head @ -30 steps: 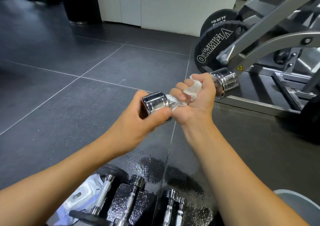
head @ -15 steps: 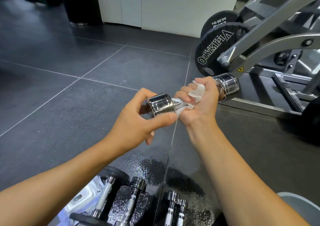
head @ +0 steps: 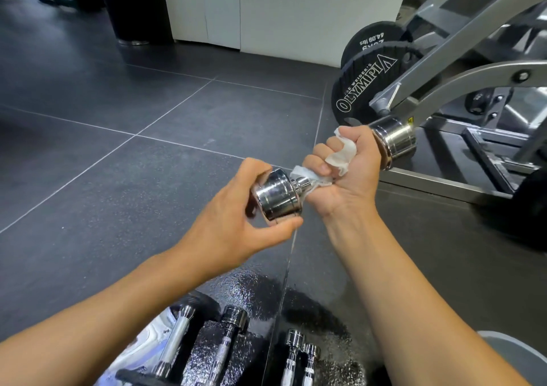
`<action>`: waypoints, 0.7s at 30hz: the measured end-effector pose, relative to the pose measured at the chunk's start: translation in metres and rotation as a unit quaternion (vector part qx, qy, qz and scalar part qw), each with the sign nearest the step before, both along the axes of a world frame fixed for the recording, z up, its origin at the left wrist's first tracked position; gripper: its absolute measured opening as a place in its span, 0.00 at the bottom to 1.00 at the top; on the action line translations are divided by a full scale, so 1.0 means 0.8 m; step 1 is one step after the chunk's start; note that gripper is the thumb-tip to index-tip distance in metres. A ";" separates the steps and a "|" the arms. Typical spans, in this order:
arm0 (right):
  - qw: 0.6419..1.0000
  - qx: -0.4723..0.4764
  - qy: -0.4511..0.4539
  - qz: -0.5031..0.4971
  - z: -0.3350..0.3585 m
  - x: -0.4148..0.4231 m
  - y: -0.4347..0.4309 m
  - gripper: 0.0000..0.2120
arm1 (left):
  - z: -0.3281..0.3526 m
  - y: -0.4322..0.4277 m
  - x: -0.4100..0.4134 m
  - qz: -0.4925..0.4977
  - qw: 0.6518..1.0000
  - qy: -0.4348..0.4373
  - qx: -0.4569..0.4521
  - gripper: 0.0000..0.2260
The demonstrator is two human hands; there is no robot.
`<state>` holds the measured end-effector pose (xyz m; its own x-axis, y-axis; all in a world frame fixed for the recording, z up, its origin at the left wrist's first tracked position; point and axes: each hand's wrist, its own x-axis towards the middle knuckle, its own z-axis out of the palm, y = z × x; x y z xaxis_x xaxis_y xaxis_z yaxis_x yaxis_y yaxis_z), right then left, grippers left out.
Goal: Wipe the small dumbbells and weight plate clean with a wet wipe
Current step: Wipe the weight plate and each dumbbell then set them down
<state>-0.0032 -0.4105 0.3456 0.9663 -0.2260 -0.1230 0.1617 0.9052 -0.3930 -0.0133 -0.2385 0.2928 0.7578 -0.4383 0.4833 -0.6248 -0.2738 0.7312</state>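
Both hands (head: 344,166) grip a wipe-wrapped chrome dumbbell (head: 278,197).

Chrome dumbbell (head: 278,197) held up in the air, lying slanted from lower left to upper right, round shiny heads at both ends, far head (head: 395,143) near the machine frame. White wet wipe (head: 340,156) crumpled around its handle. More small chrome dumbbells (head: 229,344) lying on the wet dark floor below, beside a dark weight plate (head: 204,353).
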 end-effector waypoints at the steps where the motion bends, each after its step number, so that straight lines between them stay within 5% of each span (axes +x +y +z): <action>1: 1.000 0.014 0.013 -0.003 -0.001 -0.001 0.001 0.20 | -0.004 0.003 0.008 0.039 0.985 -0.147 0.077 0.25; 3: 0.999 0.042 0.029 -0.007 -0.005 -0.001 0.000 0.20 | -0.006 0.005 0.023 0.092 0.929 -0.327 0.150 0.29; 5: 0.997 0.055 0.044 -0.011 -0.006 0.002 -0.002 0.19 | -0.005 0.003 0.028 0.095 0.935 -0.319 0.123 0.29; 8: 0.998 0.030 0.055 -0.011 -0.006 0.002 -0.006 0.17 | -0.002 -0.004 0.014 0.032 0.999 -0.034 0.011 0.27; 10: 0.999 0.019 0.029 0.006 -0.009 0.001 -0.005 0.17 | 0.008 -0.013 0.005 -0.012 0.977 0.190 -0.094 0.25; 12: 0.999 0.012 -0.017 0.033 -0.010 0.002 -0.004 0.19 | 0.017 -0.019 -0.001 -0.075 0.877 0.435 -0.189 0.24; 14: 0.996 -0.004 -0.071 0.051 -0.009 0.001 -0.004 0.21 | 0.025 -0.020 -0.010 -0.144 0.718 0.641 -0.229 0.26; 15: 0.994 -0.015 -0.095 0.055 -0.008 0.000 -0.004 0.22 | 0.027 -0.019 -0.014 -0.165 0.650 0.697 -0.254 0.28; 17: 0.991 -0.038 -0.112 0.059 -0.005 -0.001 -0.004 0.21 | 0.024 -0.019 -0.019 -0.180 0.593 0.733 -0.280 0.30; 19: 0.993 -0.059 -0.091 0.052 -0.004 0.000 -0.003 0.20 | 0.020 -0.021 -0.020 -0.177 0.617 0.714 -0.281 0.27; 21: 0.996 -0.062 -0.052 0.029 -0.001 0.001 -0.003 0.18 | 0.018 -0.027 -0.018 -0.144 0.704 0.640 -0.271 0.23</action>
